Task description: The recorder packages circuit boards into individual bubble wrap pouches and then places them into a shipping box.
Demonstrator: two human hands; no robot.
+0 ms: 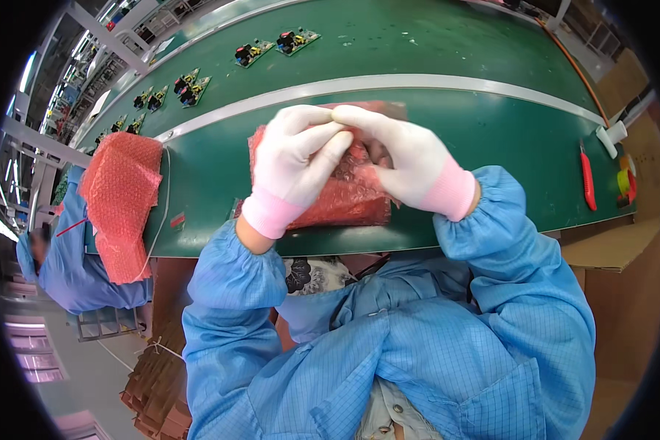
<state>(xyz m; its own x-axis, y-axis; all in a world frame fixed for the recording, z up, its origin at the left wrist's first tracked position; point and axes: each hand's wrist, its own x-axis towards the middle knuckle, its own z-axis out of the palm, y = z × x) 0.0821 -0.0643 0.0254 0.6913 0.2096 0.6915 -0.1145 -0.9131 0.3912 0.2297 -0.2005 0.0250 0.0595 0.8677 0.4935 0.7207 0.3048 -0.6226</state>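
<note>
The item under inspection, a red bubble-wrap packet [348, 209], lies on the green bench [220, 180] directly in front of the person, close to the near edge and beneath both hands. The film is glossy, translucent and creased; it is judged light, soft and likely to slide under smooth fabric. Contents, if any, are not discernible, so weight and fragility cannot be certified; careful handling without squeezing is advisable. The lower part lies fairly flat, and its near corners are judged the soundest place to steady it; a loose edge is best taken between thumb and forefinger, since the film should buckle if pushed. The left hand [293, 154], in a white glove with a pink cuff [270, 211], stands over the packet's left side, its fingers bent and its thumb reaching inward toward the forefinger. The right hand [407, 155], gloved alike, arches from the right, forefinger extended to meet the left hand's fingers at the top, thumb lower down against the crumpled film. Each grip is drawn partly in, but whether film is pinched between the digits cannot be told, as the gloves cover the contact. Both forearms angle inward, elbows spread, blue sleeves [491, 209] gathered at the wrists. A pile of red bubble wrap [121, 194] at the left overhangs the near edge; a red-handled tool [587, 180] lies at the far right.
</note>
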